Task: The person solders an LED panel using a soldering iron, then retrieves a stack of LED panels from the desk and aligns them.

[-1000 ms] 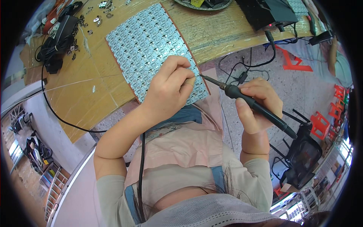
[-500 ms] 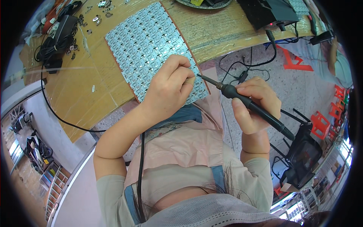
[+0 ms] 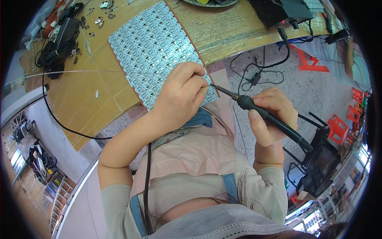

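A panel of many small white circuit boards (image 3: 153,47) with a brown edge lies tilted on the table, its near corner by my lap. My right hand (image 3: 274,115) grips a black soldering iron (image 3: 274,120), its tip close to the panel's right edge. My left hand (image 3: 181,91) is over the panel's near right part, thumb and fingers pinched. A thin solder wire (image 3: 85,71) runs from the left across the table to this hand. The wire's end and the exact spot under the fingertips are hidden.
A black soldering station (image 3: 284,14) stands at the back right, with a cable (image 3: 278,63) hanging down. At the back left lie a black power adapter (image 3: 67,34) and small metal parts (image 3: 98,22). A dish (image 3: 211,3) sits at the far edge. A black chair (image 3: 318,159) is to the right.
Both hands have shifted slightly toward me and to the right, the iron's tip moving down along the panel's right edge. The panel appears slightly higher and further left in view.
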A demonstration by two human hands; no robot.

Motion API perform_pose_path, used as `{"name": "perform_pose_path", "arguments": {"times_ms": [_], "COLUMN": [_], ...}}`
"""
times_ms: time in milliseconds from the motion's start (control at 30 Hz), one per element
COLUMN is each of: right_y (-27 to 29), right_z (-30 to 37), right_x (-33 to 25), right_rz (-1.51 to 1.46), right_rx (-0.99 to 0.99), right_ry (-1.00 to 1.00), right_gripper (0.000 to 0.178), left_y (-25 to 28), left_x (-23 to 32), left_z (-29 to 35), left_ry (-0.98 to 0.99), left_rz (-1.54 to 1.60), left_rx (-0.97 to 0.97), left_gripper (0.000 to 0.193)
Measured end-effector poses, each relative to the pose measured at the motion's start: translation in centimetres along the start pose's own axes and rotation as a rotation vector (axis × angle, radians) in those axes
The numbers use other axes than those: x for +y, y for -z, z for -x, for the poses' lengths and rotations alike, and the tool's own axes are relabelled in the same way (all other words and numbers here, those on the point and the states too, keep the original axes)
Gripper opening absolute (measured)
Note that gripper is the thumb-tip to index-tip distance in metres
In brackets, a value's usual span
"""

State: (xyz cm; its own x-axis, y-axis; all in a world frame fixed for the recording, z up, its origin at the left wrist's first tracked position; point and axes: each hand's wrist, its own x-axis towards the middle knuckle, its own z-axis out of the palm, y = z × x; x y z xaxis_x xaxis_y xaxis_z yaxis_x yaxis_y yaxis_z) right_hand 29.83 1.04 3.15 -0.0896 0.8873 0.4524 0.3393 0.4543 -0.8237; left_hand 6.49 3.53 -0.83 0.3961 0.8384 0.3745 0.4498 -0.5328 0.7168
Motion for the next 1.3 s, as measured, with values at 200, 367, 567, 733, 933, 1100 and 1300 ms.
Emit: {"name": "perform_pose_path", "arguments": {"times_ms": [200, 367, 567, 733, 933, 1100, 1300], "right_y": [-0.3, 0.0, 0.8, 0.9, 0.7, 0.4, 1.3], "right_z": [-0.1, 0.1, 0.9, 1.4, 1.5, 1.5, 1.3], "right_x": [-0.1, -0.2, -1.1, -0.7, -0.5, -0.7, -0.8], "right_rz": [0.018, 0.021, 0.011, 0.016, 0.016, 0.024, 0.020], "right_rx": [-0.019, 0.017, 0.011, 0.010, 0.003, -0.008, 0.031], "right_ry": [0.026, -0.005, -0.013, -0.012, 0.007, 0.005, -0.003], "right_gripper": [0.020, 0.019, 0.018, 0.019, 0.020, 0.020, 0.019], "left_y": [0.0, 0.6, 0.3, -0.1, -0.1, 0.0, 1.7], "left_x": [-0.1, 0.3, 1.2, 1.3, 1.5, 1.5, 1.3], "left_z": [-0.1, -0.1, 0.2, 0.1, 0.0, 0.0, -0.3], "left_ry": [-0.003, 0.039, 0.019, 0.001, 0.006, 0.012, 0.066], "left_rz": [-0.009, 0.003, 0.032, 0.012, -0.010, -0.025, -0.001], "left_rx": [-0.017, -0.038, -0.068, -0.090, -0.117, -0.156, -0.094], "left_gripper": [0.018, 0.017, 0.017, 0.018, 0.018, 0.017, 0.013]}}
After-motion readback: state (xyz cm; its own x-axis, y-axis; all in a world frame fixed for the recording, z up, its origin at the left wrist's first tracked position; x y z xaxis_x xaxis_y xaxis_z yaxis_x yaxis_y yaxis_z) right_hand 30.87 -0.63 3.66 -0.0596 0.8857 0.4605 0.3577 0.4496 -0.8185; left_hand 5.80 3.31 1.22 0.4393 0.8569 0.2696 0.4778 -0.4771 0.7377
